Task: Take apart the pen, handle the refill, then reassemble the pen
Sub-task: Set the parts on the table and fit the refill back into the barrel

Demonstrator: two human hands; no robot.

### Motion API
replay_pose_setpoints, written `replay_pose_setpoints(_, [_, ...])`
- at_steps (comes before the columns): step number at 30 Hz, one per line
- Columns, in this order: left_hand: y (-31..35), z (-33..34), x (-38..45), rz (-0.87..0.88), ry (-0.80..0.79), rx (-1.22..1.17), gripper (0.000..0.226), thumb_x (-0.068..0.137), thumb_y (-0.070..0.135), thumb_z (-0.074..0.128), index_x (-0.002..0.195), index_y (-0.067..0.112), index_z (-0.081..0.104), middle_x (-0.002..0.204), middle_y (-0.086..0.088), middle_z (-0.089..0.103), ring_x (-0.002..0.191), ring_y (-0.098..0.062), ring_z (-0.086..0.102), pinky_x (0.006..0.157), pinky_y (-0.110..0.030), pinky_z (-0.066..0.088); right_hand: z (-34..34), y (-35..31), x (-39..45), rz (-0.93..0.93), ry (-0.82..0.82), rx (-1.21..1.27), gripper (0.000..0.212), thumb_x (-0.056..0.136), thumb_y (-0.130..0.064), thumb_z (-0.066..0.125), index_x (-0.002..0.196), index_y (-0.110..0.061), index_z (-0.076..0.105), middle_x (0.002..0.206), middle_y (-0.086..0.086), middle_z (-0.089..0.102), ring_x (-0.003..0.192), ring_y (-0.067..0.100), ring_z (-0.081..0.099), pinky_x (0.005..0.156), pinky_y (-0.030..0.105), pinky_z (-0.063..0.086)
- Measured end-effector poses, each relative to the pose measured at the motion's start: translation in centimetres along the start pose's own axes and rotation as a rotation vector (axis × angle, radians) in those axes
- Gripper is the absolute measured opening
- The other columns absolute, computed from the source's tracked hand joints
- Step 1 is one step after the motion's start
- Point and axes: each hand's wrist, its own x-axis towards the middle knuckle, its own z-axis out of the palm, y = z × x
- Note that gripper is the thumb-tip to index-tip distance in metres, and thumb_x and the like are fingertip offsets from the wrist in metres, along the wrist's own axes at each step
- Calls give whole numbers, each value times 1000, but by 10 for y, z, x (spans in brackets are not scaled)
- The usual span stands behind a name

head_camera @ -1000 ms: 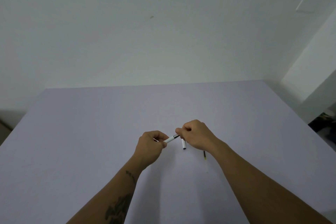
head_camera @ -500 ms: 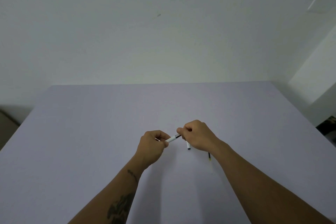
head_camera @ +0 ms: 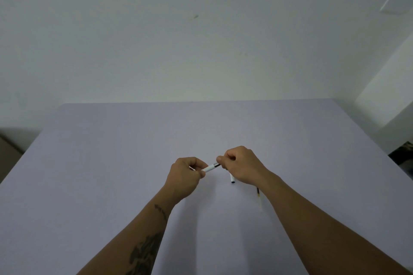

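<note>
A white pen barrel [head_camera: 210,167] with a dark metal end spans the gap between my hands above the table. My left hand [head_camera: 186,176] is closed around its left part. My right hand [head_camera: 242,164] pinches the dark end with its fingertips. A short white pen piece [head_camera: 232,178] with a dark opening lies on the table, partly hidden under my right hand. A thin refill [head_camera: 259,200], dark at one end and pale along the rest, lies on the table beside my right wrist, partly covered by the forearm.
The lilac table [head_camera: 111,163] reaches to a plain white wall. A dark object [head_camera: 404,154] sits on the floor off the table's right edge. A white wall plate [head_camera: 393,4] is high up at the right.
The camera has drifted, so the scene sits slightly right in view. The hands keep their hold on the pen barrel, with only small finger motion at the dark end.
</note>
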Motion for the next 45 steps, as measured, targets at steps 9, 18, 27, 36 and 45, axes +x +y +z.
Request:
replay_pose_setpoints(9, [0,0,1,1,-33,17,13,85,6,67,90,14,76,77,-2,63,54,-11,47,50,-20,39,-1,6,1,-32,3,91,11,87,-17,66,79,-25,69,68,-2,60,58,12,56,52,26,49])
replay_pose_setpoints(18, [-1,8,-3,-2,-47,33,13,85,6,67,89,15,75,77,-1,63,52,-12,47,50,-21,41,-3,11,-2,29,6,48,34,89,-36,65,66,-11,66,51,-8,51,44,9,41,41,19,35])
replay_pose_setpoints(27, [-1,16,-7,4,-41,42,13,85,7,68,88,17,76,76,-1,63,54,-11,48,49,-19,41,-1,17,-8,-27,41,28,12,86,-27,70,75,-23,69,66,-6,59,53,7,48,50,22,40])
replay_pose_setpoints(36, [-3,16,-8,-9,-38,44,12,85,6,68,89,15,76,77,-1,63,57,-13,50,53,-22,42,0,15,-15,-39,18,-4,21,88,-39,65,81,-19,66,66,-2,60,59,17,56,67,45,58])
replay_pose_setpoints(45, [-4,14,-5,-21,-13,36,14,84,5,67,87,15,76,71,2,60,49,-10,46,40,-14,37,-3,15,-9,-34,-6,-58,23,87,-31,66,72,-15,68,63,7,61,54,16,49,54,32,41])
